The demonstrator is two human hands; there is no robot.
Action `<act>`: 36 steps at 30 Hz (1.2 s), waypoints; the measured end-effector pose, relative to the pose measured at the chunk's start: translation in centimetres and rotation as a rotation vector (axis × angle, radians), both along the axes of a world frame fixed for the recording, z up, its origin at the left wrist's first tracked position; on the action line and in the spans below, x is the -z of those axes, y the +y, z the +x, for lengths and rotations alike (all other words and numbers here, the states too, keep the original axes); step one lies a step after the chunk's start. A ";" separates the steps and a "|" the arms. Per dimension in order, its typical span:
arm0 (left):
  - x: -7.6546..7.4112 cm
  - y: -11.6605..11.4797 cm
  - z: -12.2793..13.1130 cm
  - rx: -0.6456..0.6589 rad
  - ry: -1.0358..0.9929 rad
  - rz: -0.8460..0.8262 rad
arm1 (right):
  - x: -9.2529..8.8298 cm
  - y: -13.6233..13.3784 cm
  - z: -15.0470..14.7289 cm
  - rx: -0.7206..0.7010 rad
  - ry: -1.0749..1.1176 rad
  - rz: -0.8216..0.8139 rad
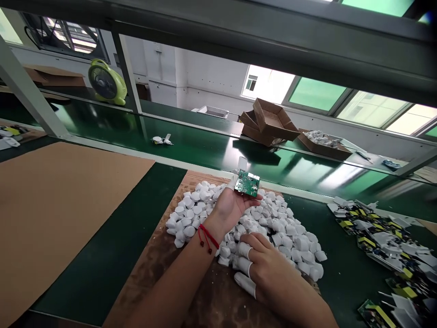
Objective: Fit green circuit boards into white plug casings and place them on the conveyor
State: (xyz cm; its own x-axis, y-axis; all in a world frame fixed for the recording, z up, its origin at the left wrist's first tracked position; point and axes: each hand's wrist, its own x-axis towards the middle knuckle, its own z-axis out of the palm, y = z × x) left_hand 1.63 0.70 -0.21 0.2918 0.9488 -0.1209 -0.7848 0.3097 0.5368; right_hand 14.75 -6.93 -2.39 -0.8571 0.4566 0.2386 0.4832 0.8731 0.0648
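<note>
Left hand grasps board, 12 o'clock of right hand; right fingers at white pieces, grip indeterminable.

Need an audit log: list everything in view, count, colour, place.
Bench: 1, dark green, foreground
Circuit board: 1, green, left hand
White pieces: many, white, central heap
Base sheet: 1, brown, under heap
Cardboard sheet: 1, tan, bench left
Assemblies: many, white-yellow, bench right; some far left
Loose part: 1, mostly white, behind bench
Fan: 1, lime, back left
Boxes: at least three, brown, back right
Windows: several, partly green, back wall
Bracelet: 1, red, left wrist
Left hand: 1, holding board
Right hand: 1, white finger cots, at heap
</note>
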 end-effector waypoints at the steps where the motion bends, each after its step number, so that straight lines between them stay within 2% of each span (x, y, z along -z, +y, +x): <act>1: 0.0 0.0 0.0 -0.003 -0.003 0.000 | 0.0 -0.1 0.0 -0.004 -0.014 -0.021; 6: 0.0 0.1 -0.2 -0.016 -0.016 0.002 | 0.2 -0.2 0.2 -0.002 -0.047 -0.063; 14: -0.5 -0.3 -0.1 -0.040 -0.043 -0.009 | 0.3 -0.1 -0.1 0.128 -0.102 -0.060; 19: 0.1 -0.2 -0.2 -0.031 -0.042 0.099 | 1.0 -0.2 0.1 0.032 -0.066 -0.083; 22: 0.6 -0.2 -0.2 -0.022 0.035 0.150 | 0.4 -0.2 0.6 0.016 0.002 -0.165; 25: 0.8 -0.4 -0.2 0.004 0.087 0.236 | -1.1 -0.1 1.2 0.034 0.187 -0.316; 28: 0.9 -0.5 -0.1 0.085 0.129 0.319 | -2.2 -0.1 1.9 0.001 0.516 -0.444; 29: 0.9 -0.5 -0.1 0.106 0.138 0.330 | -2.3 0.0 2.1 0.016 0.670 -0.427; 32: 1.0 -0.5 -0.3 0.162 0.160 0.346 | -1.8 0.2 2.6 0.169 1.143 -0.231; 34: 1.1 -0.5 -0.4 0.207 0.190 0.384 | -1.3 0.5 2.9 0.251 1.312 -0.173; 36: 1.2 -0.5 -0.5 0.250 0.224 0.446 | -0.9 0.8 3.1 0.291 1.359 -0.216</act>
